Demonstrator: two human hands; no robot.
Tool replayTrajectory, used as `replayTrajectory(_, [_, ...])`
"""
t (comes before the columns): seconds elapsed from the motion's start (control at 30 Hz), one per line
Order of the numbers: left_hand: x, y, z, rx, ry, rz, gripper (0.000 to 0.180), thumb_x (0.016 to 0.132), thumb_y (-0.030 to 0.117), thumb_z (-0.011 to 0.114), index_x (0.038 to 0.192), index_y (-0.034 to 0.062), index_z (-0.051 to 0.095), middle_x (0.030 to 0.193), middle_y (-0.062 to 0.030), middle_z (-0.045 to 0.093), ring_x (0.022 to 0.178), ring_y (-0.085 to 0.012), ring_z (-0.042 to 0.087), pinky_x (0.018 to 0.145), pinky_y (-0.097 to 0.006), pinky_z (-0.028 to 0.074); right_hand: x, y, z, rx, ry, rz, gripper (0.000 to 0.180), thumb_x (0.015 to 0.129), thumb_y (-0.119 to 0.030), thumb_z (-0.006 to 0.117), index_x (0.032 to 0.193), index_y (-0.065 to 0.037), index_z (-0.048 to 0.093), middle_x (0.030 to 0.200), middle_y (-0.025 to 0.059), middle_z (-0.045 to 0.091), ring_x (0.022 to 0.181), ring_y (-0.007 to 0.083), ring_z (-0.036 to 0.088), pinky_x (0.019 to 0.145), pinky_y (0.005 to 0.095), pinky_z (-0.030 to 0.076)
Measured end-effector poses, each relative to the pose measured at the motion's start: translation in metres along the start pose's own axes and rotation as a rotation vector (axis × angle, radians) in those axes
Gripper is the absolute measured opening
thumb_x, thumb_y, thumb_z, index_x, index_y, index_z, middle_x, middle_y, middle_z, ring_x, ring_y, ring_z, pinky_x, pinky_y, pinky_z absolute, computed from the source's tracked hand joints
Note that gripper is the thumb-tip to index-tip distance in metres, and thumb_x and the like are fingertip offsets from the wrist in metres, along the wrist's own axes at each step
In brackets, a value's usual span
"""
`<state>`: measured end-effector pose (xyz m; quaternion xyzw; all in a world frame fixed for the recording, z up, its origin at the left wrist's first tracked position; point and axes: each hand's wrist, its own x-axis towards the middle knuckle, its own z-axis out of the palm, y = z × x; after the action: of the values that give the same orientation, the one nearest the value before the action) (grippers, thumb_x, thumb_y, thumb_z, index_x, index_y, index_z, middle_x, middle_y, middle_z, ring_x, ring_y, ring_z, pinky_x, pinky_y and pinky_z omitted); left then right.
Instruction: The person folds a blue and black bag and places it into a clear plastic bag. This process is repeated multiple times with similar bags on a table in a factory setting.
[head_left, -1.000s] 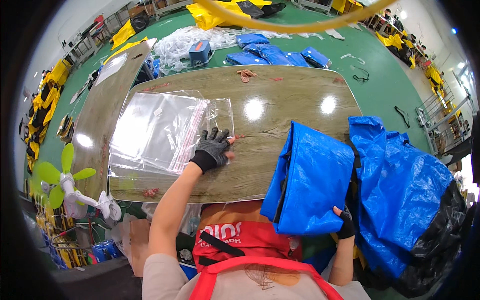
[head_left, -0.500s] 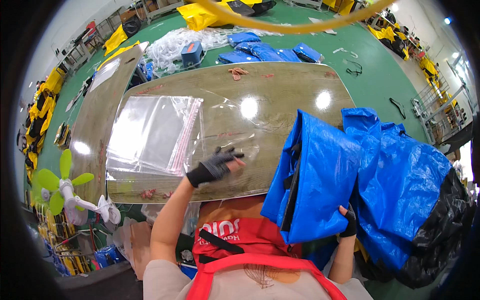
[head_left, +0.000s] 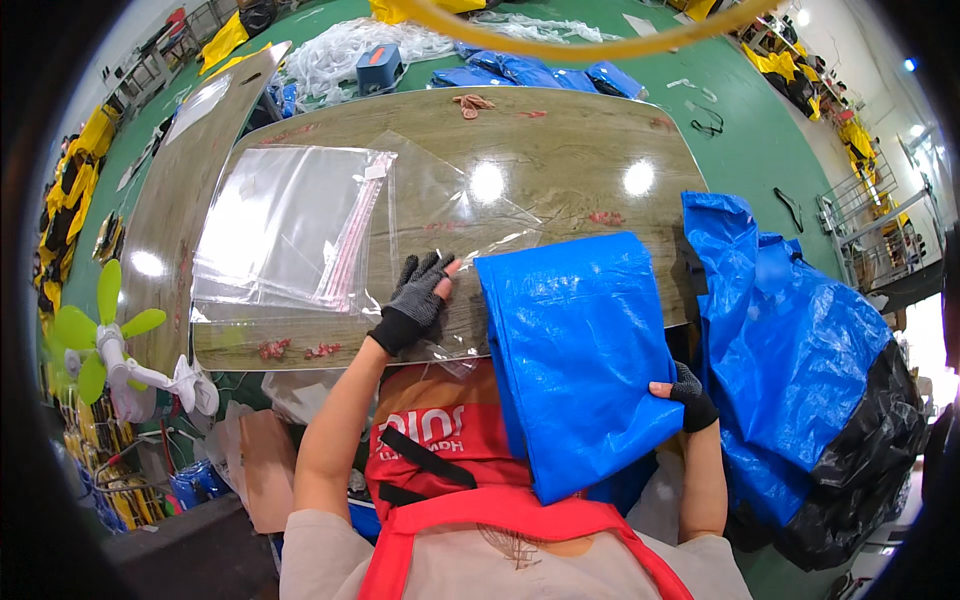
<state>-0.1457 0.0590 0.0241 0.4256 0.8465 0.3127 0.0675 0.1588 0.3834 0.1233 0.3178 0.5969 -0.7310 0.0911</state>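
My right hand (head_left: 687, 397), in a dark fingerless-tipped glove, grips the right edge of a folded blue tarpaulin (head_left: 585, 350). The tarpaulin hangs over the near edge of the table, its upper part over the tabletop. My left hand (head_left: 415, 302), gloved the same way, lies with fingers stretched out on a clear plastic bag (head_left: 470, 225) spread on the table. Left of it is a stack of clear plastic bags (head_left: 275, 215) with pinkish strips along one side.
The wood-patterned table (head_left: 560, 140) has reddish scraps. A heap of blue and black tarpaulin (head_left: 800, 360) rises at the right. A green-bladed fan (head_left: 108, 335) stands at the left. Beyond the table are blue packages (head_left: 520, 72), a blue box (head_left: 378, 70) and white strips (head_left: 330, 60).
The folded tarpaulin has turned so its broad flat face shows, hiding its black inner straps. My left hand has moved slightly left and down onto the single plastic bag.
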Motion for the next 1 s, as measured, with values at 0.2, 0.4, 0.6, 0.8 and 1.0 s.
replayTrajectory(0.2, [0.009,0.003,-0.046,-0.483,0.011,-0.053,0.052,0.098,0.045,0.030,0.137,0.0118,0.043,0.137,-0.0186,0.042,0.131,-0.0261,0.034,0.108,-0.036,0.024,0.018,-0.004,0.051,0.063,-0.214,0.029,0.065,0.070,-0.016,0.076,0.128,0.000,0.049,0.116,0.0139,0.059,0.098,0.0220,0.060,0.088,0.0349,0.047])
replayTrajectory(0.4, [-0.010,0.023,-0.097,0.102,-0.153,0.155,0.054,0.085,0.047,0.056,0.126,0.0129,0.054,0.130,-0.0161,0.051,0.126,-0.0300,0.043,0.111,-0.049,0.015,0.062,0.019,0.103,-0.584,-0.520,-0.400,0.054,0.082,-0.032,0.069,0.123,-0.002,0.053,0.117,0.0149,0.059,0.110,0.0205,0.053,0.096,0.0336,0.040])
replayTrajectory(0.6, [-0.005,0.039,-0.090,0.159,-0.108,0.196,0.052,0.086,0.044,0.056,0.127,0.0123,0.052,0.127,-0.0142,0.054,0.125,-0.0310,0.044,0.112,-0.048,0.016,0.202,-0.097,0.119,-0.258,-0.165,-0.410,0.032,0.088,-0.037,0.059,0.083,-0.005,0.059,0.070,-0.0007,0.056,0.065,0.0114,0.050,0.064,0.0267,0.045])
replayTrajectory(0.8, [-0.024,0.046,-0.080,0.350,-0.003,0.123,0.062,0.083,0.047,0.059,0.133,0.0132,0.045,0.138,-0.0133,0.043,0.133,-0.0382,0.030,0.112,-0.051,0.011,0.235,-0.082,0.101,-0.399,-0.299,-0.427,0.032,0.086,-0.037,0.062,0.081,-0.006,0.057,0.075,0.0002,0.054,0.069,0.0078,0.047,0.065,0.0242,0.042])
replayTrajectory(1.0, [-0.028,0.045,-0.066,0.208,0.016,0.100,0.050,0.084,0.035,0.062,0.125,0.0096,0.051,0.139,-0.0150,0.041,0.132,-0.0420,0.028,0.111,-0.053,0.014,0.204,-0.059,0.090,-0.259,-0.321,-0.337,0.041,0.079,-0.035,0.071,0.100,-0.003,0.058,0.095,0.0062,0.061,0.087,0.0112,0.057,0.075,0.0231,0.045])
